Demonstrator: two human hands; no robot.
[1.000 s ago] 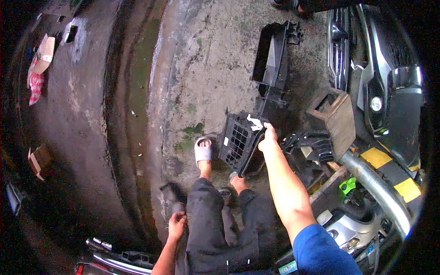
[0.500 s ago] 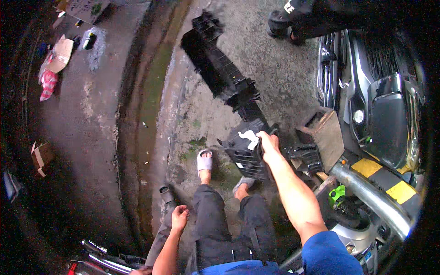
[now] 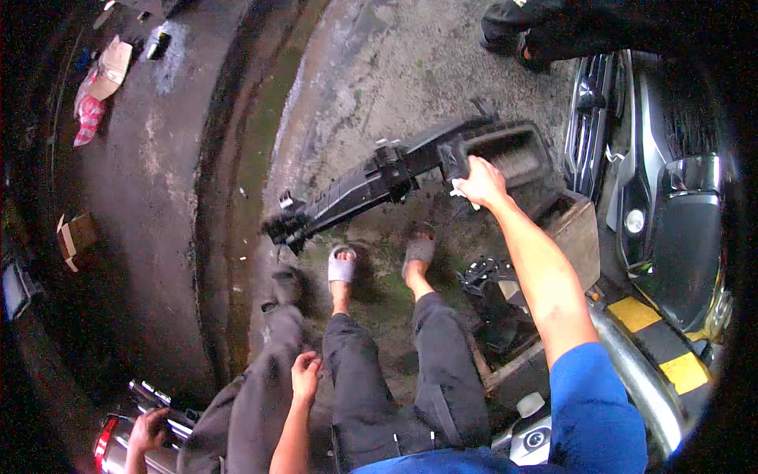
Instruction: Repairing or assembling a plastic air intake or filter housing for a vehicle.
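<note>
My right hand [image 3: 483, 183] grips a long black plastic car part, likely an air duct or shroud [image 3: 367, 186], at its right end. A wide box-like opening [image 3: 513, 154] shows at that end beside my fingers. The part stretches to the left above the ground, beyond my feet. A small white piece [image 3: 462, 194] shows by my right fingers; whether it is held or fixed to the part is unclear. My left hand [image 3: 306, 376] hangs by my left thigh with fingers loosely curled, and nothing shows in it.
At my left stands a person in dark trousers [image 3: 257, 371], a hand [image 3: 148, 430] near a car. Another person's legs [image 3: 553, 31] are at the top right. Car bumpers [image 3: 671, 229], a box-shaped stand [image 3: 572, 237], a metal pipe [image 3: 643, 379] and a yellow-black barrier [image 3: 683, 371] line the right.
The black part has swung from pointing away up-left to lying nearly crosswise, its far end now toward the left. My right hand has moved farther out. The person at left has come closer.
</note>
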